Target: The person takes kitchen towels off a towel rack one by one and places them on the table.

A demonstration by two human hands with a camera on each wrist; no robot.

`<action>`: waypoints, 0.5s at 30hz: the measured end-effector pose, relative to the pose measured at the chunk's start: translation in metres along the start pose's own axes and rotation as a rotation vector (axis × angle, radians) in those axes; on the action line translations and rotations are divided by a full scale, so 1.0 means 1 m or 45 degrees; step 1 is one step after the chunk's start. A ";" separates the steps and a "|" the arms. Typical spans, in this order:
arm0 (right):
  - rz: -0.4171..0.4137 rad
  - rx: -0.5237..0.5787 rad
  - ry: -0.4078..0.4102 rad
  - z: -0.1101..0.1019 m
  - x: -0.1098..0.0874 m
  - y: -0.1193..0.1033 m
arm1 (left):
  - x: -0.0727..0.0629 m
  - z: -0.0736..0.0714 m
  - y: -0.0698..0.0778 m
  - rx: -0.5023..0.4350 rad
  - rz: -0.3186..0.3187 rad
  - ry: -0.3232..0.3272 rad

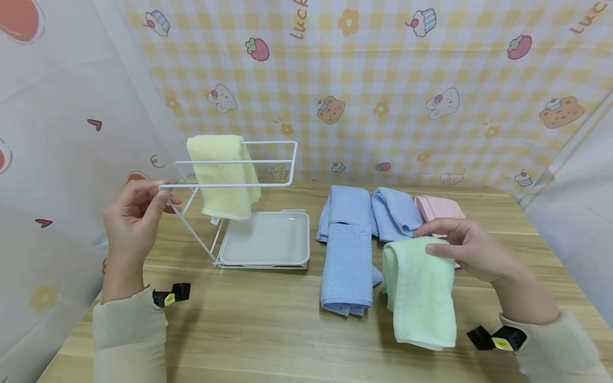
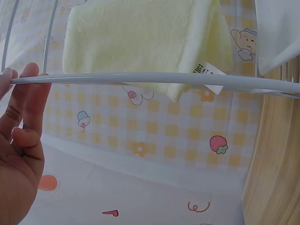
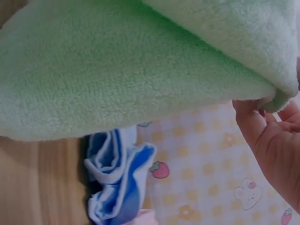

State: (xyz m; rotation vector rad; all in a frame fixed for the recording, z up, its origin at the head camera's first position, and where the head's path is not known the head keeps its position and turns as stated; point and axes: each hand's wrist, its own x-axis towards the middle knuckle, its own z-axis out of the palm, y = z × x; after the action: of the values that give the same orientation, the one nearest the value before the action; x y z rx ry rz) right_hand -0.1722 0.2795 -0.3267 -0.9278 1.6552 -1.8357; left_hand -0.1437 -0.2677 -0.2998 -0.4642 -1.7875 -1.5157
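A folded green towel [image 1: 423, 292] hangs from my right hand [image 1: 471, 250], which pinches its top edge; in the right wrist view the cloth fills the upper part. My left hand [image 1: 136, 213] grips the near upper corner of a white wire rack [image 1: 230, 185] between thumb and fingers. Over the rack's back rail drapes a pale yellow towel [image 1: 222, 175], its small label showing in the left wrist view. Beneath, a white tray [image 1: 268, 239] sits on the rack's base.
Folded blue towels [image 1: 347, 266] lie on the wooden table [image 1: 249, 330] right of the rack, with another blue towel [image 1: 395, 213] behind. A pink towel [image 1: 438, 206] is partly hidden by my right hand. A patterned cloth backdrop [image 1: 373, 80] stands close behind.
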 end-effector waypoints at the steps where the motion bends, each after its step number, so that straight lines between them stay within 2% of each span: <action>1: 0.012 0.020 0.001 -0.001 0.001 0.002 | 0.000 0.000 0.000 0.003 0.003 0.000; 7: 0.111 -0.013 0.091 -0.012 0.006 0.022 | 0.000 -0.001 0.000 -0.035 0.021 -0.005; 12: 0.179 -0.209 0.263 -0.020 0.014 0.039 | 0.000 0.000 0.000 -0.059 0.022 -0.001; 15: 0.202 -0.341 0.320 -0.024 0.018 0.048 | 0.001 0.000 -0.001 -0.084 0.032 -0.008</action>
State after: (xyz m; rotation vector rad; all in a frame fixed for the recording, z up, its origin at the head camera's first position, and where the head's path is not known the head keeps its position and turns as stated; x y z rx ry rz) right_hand -0.2055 0.2749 -0.3721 -0.6647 2.1042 -1.7068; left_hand -0.1451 -0.2678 -0.3000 -0.5225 -1.7347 -1.5615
